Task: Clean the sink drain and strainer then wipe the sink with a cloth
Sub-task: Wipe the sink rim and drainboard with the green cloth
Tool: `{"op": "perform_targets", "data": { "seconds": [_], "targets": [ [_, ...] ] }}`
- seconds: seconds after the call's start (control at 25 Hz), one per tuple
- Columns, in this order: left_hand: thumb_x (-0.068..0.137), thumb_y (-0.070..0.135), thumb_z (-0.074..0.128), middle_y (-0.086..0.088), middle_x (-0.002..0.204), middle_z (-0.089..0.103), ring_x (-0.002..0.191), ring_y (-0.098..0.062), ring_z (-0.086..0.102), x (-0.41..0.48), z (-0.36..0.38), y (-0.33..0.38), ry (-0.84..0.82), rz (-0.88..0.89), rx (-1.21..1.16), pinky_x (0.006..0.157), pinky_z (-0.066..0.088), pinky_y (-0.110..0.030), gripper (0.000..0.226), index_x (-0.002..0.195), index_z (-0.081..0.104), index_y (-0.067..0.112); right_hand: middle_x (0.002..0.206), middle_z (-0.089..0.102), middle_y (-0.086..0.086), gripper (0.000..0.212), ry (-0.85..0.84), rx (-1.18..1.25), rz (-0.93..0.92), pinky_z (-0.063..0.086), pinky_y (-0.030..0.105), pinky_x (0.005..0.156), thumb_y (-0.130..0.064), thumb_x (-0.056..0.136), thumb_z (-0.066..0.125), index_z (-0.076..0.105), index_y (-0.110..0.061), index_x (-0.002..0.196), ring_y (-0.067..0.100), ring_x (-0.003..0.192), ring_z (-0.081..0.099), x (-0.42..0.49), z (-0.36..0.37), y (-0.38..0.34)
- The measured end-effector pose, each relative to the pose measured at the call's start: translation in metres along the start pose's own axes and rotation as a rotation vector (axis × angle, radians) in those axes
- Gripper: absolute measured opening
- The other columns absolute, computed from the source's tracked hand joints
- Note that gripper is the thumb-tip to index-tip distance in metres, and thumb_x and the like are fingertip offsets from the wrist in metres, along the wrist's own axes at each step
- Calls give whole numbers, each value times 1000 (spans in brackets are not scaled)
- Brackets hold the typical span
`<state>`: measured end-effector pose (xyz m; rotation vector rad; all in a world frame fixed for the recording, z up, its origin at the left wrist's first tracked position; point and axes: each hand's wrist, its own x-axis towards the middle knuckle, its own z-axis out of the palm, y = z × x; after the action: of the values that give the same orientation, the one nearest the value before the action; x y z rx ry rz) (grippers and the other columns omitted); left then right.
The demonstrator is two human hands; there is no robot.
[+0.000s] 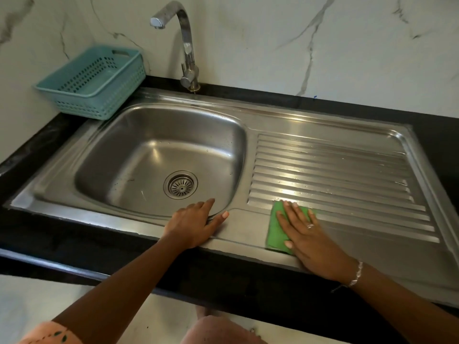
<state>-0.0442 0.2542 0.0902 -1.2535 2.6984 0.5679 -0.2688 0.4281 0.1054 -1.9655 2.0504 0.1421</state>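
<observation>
A stainless steel sink (139,155) is set into a black counter, with a round strainer (180,186) seated in the drain at the bowl's bottom. To its right lies a ribbed draining board (330,170). My right hand (308,234) presses flat, fingers straight, on a green cloth (277,227) at the front of the draining board. My left hand (193,223) rests flat on the sink's front rim, fingertips reaching over the bowl's edge, holding nothing.
A chrome tap (187,45) rises behind the bowl, its spout turned left. A teal plastic basket (94,83) stands at the back left corner of the black counter (44,135). Marble-patterned wall behind. My knees show below the counter edge.
</observation>
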Motion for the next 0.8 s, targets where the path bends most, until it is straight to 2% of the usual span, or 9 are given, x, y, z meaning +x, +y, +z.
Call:
{"op": "perform_targets", "data": {
  "seconds": [0.12, 0.24, 0.36, 0.48, 0.64, 0.8],
  "targets": [
    [87, 66, 20, -7, 143, 45, 127, -24, 46, 2, -1, 3, 0, -7, 2, 100, 39, -42, 69, 142, 25, 25, 144, -36, 6, 61, 21, -20, -127, -24, 40, 110, -35, 100, 22, -26, -24, 136, 27, 136, -33, 36, 1, -32],
    [89, 63, 19, -8, 145, 42, 129, -24, 43, 3, -2, 4, -40, -16, 11, 103, 36, -44, 67, 143, 23, 24, 147, -29, 3, 58, 57, -50, -215, -20, 45, 112, -41, 98, 22, -9, -28, 145, 27, 136, -30, 63, 3, -54],
    [92, 58, 17, -8, 147, 39, 134, -24, 37, 6, -2, 6, -82, -56, 20, 110, 29, -48, 64, 144, 22, 21, 158, -6, 4, 56, 141, -34, -196, -15, 45, 115, -47, 96, 24, 10, -29, 147, 25, 145, -12, 84, 5, -67],
    [95, 51, 23, -11, 142, 45, 131, -25, 41, 20, -2, 23, -7, -54, -136, 109, 30, -48, 57, 139, 30, 16, 159, 8, 5, 51, 242, 2, -92, -10, 42, 118, -42, 97, 25, 21, -29, 145, 23, 147, -2, 107, -4, -62],
    [96, 40, 32, -18, 132, 54, 121, -32, 50, 32, 1, 51, 134, -81, -518, 101, 40, -39, 46, 128, 42, 8, 159, 3, 5, 50, 252, -25, -20, -7, 41, 120, -36, 96, 26, 22, -29, 145, 23, 147, -3, 121, -9, -49],
    [96, 40, 32, -20, 125, 57, 114, -35, 55, 33, 7, 55, 185, -129, -578, 92, 44, -40, 43, 124, 42, 10, 159, 2, 6, 53, 254, -6, -25, -10, 43, 118, -36, 97, 25, 14, -25, 147, 24, 147, -4, 115, -5, -47]
  ]
}}
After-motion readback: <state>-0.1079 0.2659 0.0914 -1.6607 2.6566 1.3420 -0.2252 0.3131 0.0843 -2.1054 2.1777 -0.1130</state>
